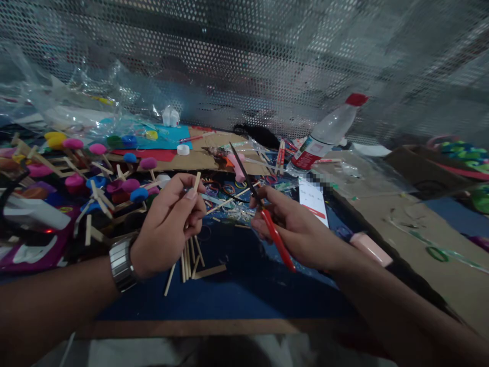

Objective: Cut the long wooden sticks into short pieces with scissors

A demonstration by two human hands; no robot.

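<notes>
A thin wooden stick (197, 181) is pinched between the thumb and forefinger of my left hand (170, 224), its top end sticking up past the fingertips. My right hand (284, 221) grips red-handled scissors (273, 232), dark blades pointing up and to the left, apart from the stick. Whether the blades are parted cannot be made out. Below my left hand, several wooden sticks (187, 265) lie on the dark blue work surface (260, 300). Between the hands and further back are scattered small bits and rubber bands (233, 204).
Left, wooden stick pieces with coloured caps (132, 158) crowd the table beside a purple-and-white device (34, 244). A red-capped bottle (324, 132) stands tilted in view at the back right, near a phone (313, 201) and a pink block (370, 250). Perforated metal mesh (229, 66) closes off the back.
</notes>
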